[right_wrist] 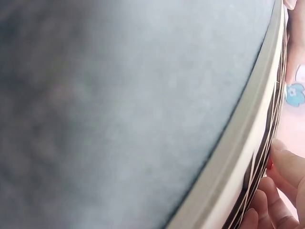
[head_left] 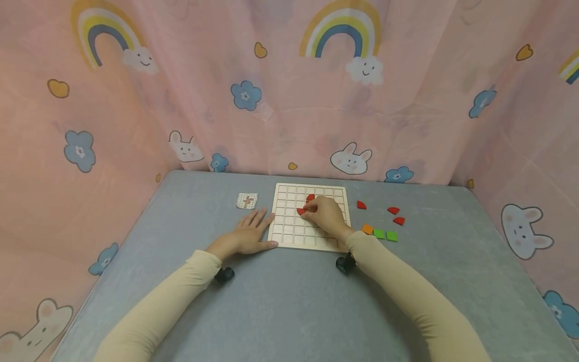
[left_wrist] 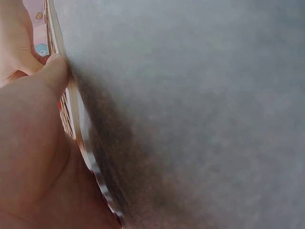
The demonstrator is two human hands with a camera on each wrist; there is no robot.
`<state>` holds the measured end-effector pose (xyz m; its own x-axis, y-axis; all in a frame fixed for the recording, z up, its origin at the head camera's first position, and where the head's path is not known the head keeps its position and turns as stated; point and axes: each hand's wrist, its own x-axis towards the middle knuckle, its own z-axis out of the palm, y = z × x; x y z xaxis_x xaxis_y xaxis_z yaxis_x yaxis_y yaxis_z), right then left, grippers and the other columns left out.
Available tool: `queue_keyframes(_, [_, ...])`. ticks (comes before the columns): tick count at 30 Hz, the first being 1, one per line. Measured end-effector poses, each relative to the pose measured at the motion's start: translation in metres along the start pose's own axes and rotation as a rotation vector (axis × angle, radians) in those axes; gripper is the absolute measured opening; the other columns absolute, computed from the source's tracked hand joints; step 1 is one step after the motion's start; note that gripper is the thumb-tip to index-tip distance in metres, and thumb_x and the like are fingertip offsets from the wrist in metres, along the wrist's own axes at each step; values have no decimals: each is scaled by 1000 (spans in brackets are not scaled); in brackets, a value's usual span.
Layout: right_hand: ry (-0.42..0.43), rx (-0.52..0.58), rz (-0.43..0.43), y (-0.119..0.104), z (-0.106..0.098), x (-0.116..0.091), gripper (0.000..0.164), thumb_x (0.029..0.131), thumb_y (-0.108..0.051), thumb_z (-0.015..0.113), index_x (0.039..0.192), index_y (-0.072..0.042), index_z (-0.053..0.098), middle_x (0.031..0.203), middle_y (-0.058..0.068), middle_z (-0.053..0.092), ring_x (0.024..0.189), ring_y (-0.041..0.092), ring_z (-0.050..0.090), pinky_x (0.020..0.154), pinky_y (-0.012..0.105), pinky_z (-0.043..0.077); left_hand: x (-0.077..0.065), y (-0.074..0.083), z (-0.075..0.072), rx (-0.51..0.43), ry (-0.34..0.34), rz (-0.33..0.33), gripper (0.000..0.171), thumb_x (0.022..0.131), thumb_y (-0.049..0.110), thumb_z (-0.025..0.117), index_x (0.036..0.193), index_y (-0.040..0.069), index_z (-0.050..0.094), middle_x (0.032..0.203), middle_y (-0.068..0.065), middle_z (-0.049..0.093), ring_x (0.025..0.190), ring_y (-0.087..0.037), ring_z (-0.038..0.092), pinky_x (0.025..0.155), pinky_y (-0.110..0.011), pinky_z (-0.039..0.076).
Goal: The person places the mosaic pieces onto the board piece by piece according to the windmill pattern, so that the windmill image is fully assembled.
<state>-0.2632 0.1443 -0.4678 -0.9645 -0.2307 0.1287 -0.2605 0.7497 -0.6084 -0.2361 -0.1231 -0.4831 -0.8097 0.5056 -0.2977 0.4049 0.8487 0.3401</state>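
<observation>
While the left hand (head_left: pixel 248 236) lies spread on the table (head_left: pixel 280 301), its thumb at the near left corner of the gridded board (head_left: pixel 285 221) and a fingertip touching the left edge, the right hand (head_left: pixel 327 217) works over the grid, well apart from it. Right thumb and forefinger pinch a red piece (right_wrist: pixel 270 164), mostly hidden by fingers. Other red shapes (head_left: pixel 310 197) show on the board at the fingertips; exact count unclear. Board sits mid-table, toward the far side. Left of it: a small patterned card (head_left: pixel 247 201). Right of it: three loose red wedges (head_left: pixel 393 210); nearer, one orange square (head_left: pixel 367 230) and two green squares (head_left: pixel 391 236) in a row.
</observation>
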Motion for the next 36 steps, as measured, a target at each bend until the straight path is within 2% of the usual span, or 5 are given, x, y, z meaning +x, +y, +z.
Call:
queue_keyframes(13, [-4,18,8,-1,-1,0,29,92,-20,85,116,-4,82,113,12,77,105,28,69,92,46,54,-5,5,-5,-9,4,-4,91,107,58,53,172,13,6,178,-18,-3,164,-41,-7,130,-60,2])
queue_keyframes(28, [-12,21,19,-2,0,1,30,93,-21,85,117,-4,81,109,11,77,99,26,67,89,43,53,2,0,0,20,-6,-11,93,107,60,51,173,16,3,178,-16,-6,164,-40,-8,130,-59,1])
queue_keyframes(36, [-18,20,20,-3,-1,1,29,94,-20,83,118,-4,81,110,12,77,100,27,67,89,44,53,0,1,-2,4,1,-1,92,107,58,52,173,14,6,178,-17,-4,164,-41,-6,130,-61,2])
